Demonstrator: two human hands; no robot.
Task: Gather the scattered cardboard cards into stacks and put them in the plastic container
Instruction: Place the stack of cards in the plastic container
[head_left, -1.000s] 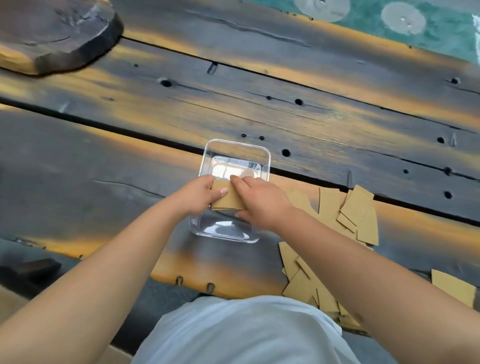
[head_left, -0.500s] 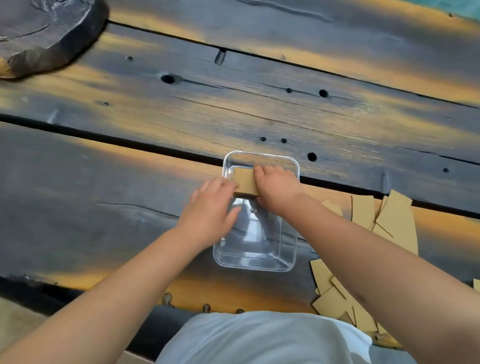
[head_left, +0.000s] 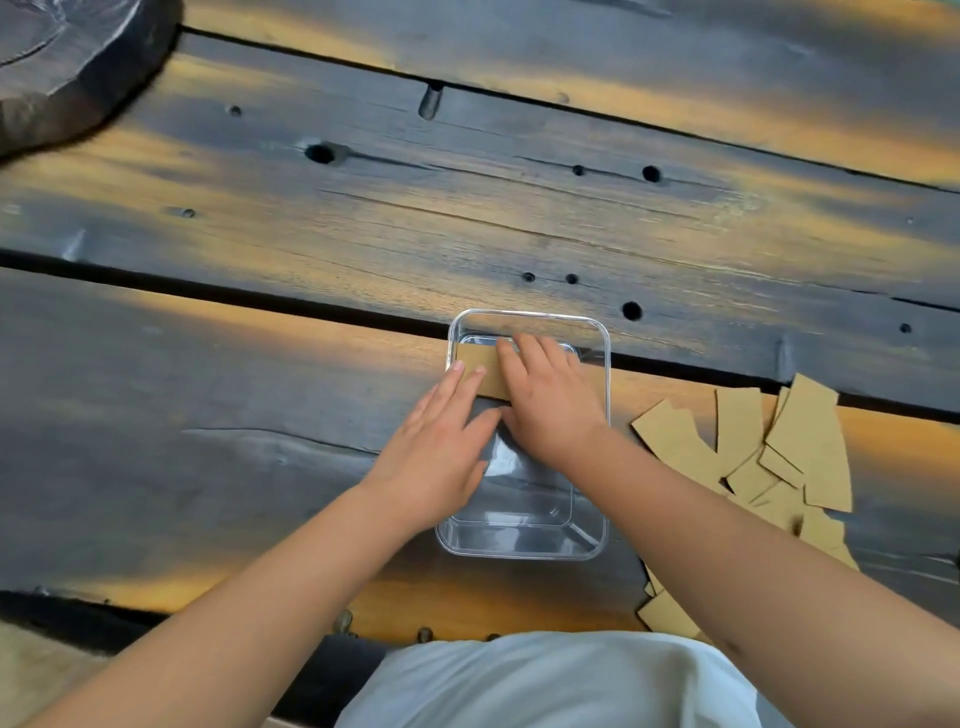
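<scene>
Far left we see a dark wood slab (head_left: 62, 67) on the plank table (head_left: 260, 441). Our left hand (head_left: 441, 447) lies palm down, fingers straight and spread flat, tips touching the near-left edge of the card stack (head_left: 480, 371). That stack sits in the far end of the clear plastic container (head_left: 602, 457). Our right hand (head_left: 545, 400) reaches in from the right, palm down, fingers extended over the stack; whether it grips, we cannot tell. Loose cards (head_left: 779, 452) lie scattered right of the container.
</scene>
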